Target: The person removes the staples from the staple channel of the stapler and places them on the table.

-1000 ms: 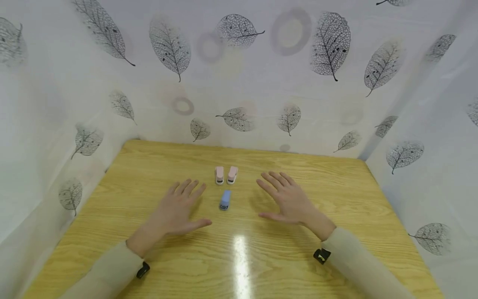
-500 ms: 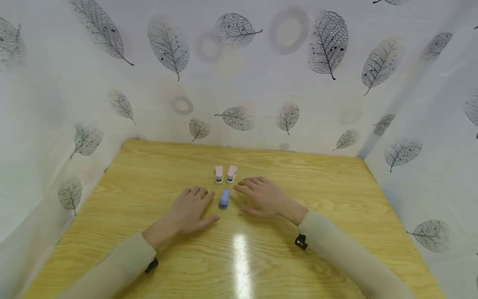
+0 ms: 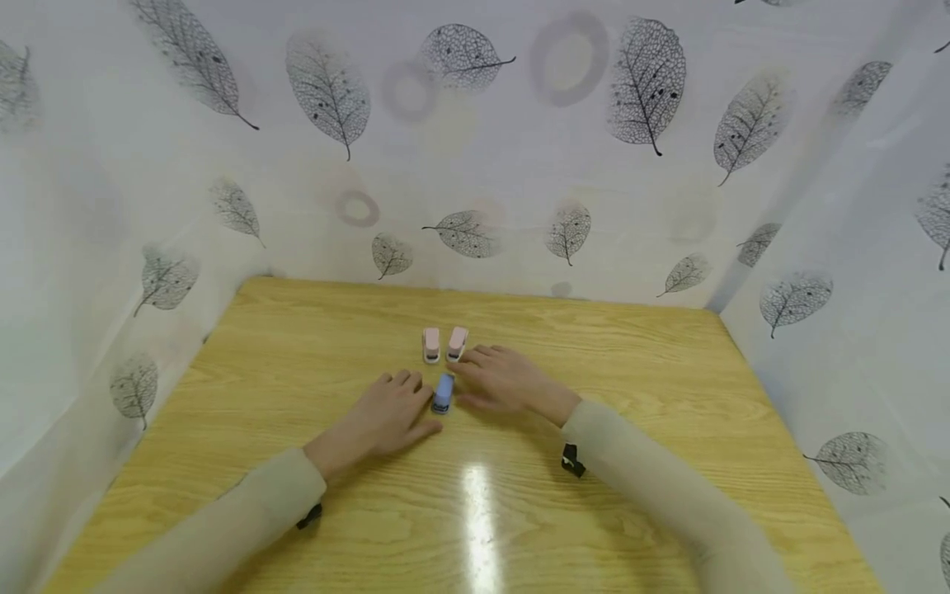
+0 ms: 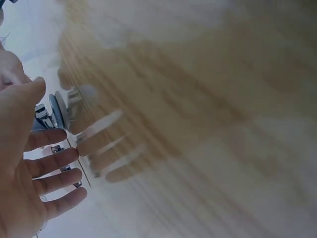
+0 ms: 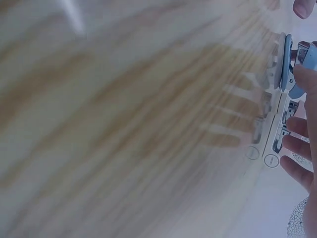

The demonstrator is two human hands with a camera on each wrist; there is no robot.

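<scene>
A small blue stapler (image 3: 443,394) stands on the wooden table between the hands. Just behind it are two pink staplers, the left one (image 3: 431,345) and the right one (image 3: 456,343). My left hand (image 3: 389,412) is at the blue stapler's left side, its fingers extended in the left wrist view. On the other side, my right hand (image 3: 508,381) reaches in with loosely spread fingers. Its thumb (image 5: 304,78) overlaps the blue stapler in the right wrist view; whether it touches, I cannot tell. The right fingertips are close to the right pink stapler.
The wooden table (image 3: 356,528) is glossy and reflects a bright light streak in front of the staplers. White curtains (image 3: 475,148) printed with leaves rise along its back and sides. Black wrist straps show at both sleeves.
Both hands have moved inward to the blue stapler, the right one travelling farther to the left. The spread fingers have drawn closer together. The staplers stay in place on the table.
</scene>
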